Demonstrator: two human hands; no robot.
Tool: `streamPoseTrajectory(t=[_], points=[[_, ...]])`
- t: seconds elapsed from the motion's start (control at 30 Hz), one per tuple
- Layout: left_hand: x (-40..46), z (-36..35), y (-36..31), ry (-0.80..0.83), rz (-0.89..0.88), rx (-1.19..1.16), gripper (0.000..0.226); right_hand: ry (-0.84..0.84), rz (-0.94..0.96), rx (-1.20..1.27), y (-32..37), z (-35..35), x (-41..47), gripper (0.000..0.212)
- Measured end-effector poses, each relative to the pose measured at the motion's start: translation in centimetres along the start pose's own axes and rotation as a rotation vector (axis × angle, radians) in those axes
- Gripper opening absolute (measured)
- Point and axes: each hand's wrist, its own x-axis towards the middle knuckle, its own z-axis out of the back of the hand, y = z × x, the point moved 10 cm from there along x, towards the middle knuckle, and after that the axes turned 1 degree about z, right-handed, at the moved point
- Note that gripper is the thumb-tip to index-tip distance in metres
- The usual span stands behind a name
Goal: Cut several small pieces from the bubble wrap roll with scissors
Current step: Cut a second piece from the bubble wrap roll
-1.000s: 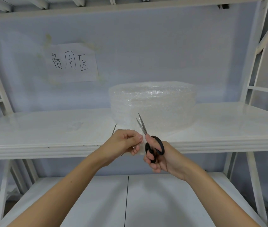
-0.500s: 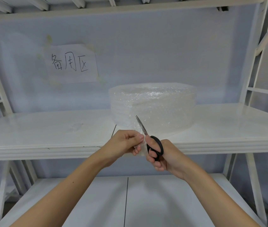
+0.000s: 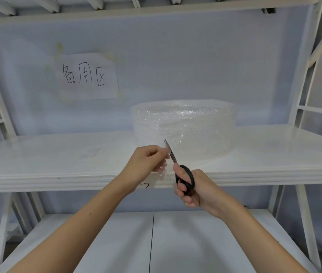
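Left hand [image 3: 148,160] pinching a loose flap of wrap [image 3: 163,170] at the shelf [image 3: 37,154] edge. Just right of it, closed blades of scissors [image 3: 177,168] angled up through the film; right hand [image 3: 193,189] curled through black handles. Behind, roll [image 3: 183,127] standing on the shelf. Light, limp, slippery film, likely to fold away from the blades; best pinched taut close beside the cut line, not squeezed hard.
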Motion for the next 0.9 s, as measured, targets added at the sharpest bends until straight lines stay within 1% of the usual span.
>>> streamPoseTrajectory(t=[0.07, 0.2, 0.37, 0.5, 0.7, 0.9], points=[[-0.1, -0.2, 0.1, 0.005, 0.001, 0.004, 0.027, 0.026, -0.017, 0.011, -0.1, -0.2, 0.0, 0.063], [-0.3, -0.3, 0.2, 0.011, -0.016, 0.006, 0.028, 0.075, -0.042, 0.044, 0.0, -0.6, 0.1, 0.061], [-0.6, -0.5, -0.1, 0.028, -0.055, 0.003, 0.028, 0.113, -0.062, 0.098, 0.1, -0.9, 0.4, 0.065], [-0.7, -0.6, -0.1, 0.037, -0.063, 0.023, 0.028, 0.114, -0.063, 0.107, 0.0, -0.6, 0.4, 0.065], [-0.9, -0.8, -0.4, 0.038, -0.072, 0.046, 0.03, 0.094, -0.045, 0.054, 0.3, -0.1, 0.1, 0.064], [-0.9, -1.0, -1.0, 0.043, -0.096, 0.046, 0.038, 0.049, -0.005, 0.027, 1.2, 0.5, -0.3, 0.061]])
